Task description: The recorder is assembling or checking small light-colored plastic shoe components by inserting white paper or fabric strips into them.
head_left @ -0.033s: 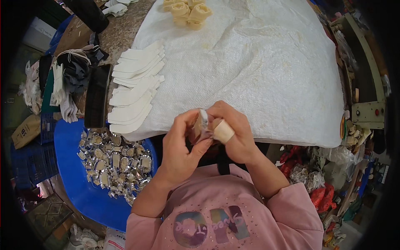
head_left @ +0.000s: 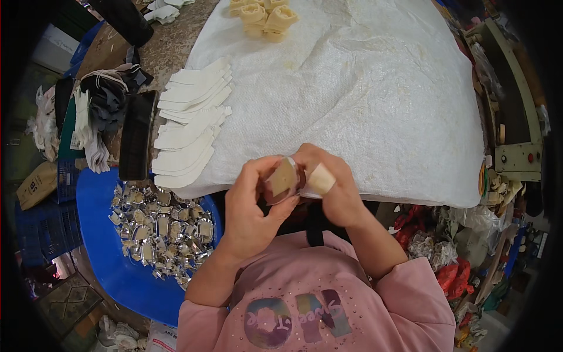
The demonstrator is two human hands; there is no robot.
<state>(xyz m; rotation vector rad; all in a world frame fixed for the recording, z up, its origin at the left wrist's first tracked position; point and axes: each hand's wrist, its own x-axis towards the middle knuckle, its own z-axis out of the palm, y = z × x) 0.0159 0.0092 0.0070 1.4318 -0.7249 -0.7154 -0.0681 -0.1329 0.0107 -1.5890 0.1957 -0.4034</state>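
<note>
Both hands, the left hand (head_left: 249, 202) and the right hand (head_left: 331, 185), hold together a small tan-and-brown piece (head_left: 283, 179) just above the near edge of the bench (head_left: 363, 100), probably to keep it close to the eyes while fingers work on it, with the blue tub (head_left: 111, 267) of shiny parts beside

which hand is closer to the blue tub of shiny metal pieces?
Left. The left hand sits just right of the blue tub, near its rim. The right hand is farther right, beyond the left hand, over the edge of the white cloth.
</note>
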